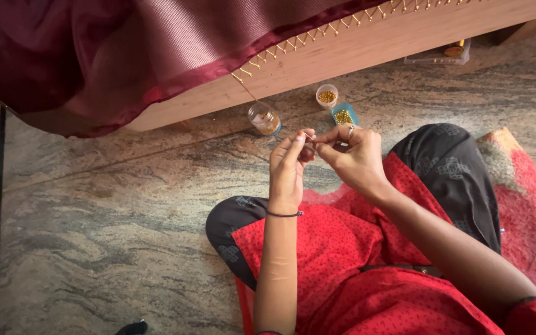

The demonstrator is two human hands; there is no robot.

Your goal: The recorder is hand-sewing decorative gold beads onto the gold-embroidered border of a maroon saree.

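My left hand (290, 167) and my right hand (355, 155) meet fingertip to fingertip above my lap, pinching something very small between them, too small to name. A thin thread runs from the fingers up to the gold bead edging (293, 42) on the maroon cloth (94, 56). The cloth is stretched over a wooden frame (367, 53). Just beyond my hands stand a clear jar of gold beads (264, 119), a small round cup of gold beads (327, 95) and a blue tray of beads (344, 116).
I sit cross-legged on a veined stone floor (107, 217), in red cloth and dark trousers. A red mat (528, 198) lies at the right. A clear box (438, 56) sits under the frame at the far right.
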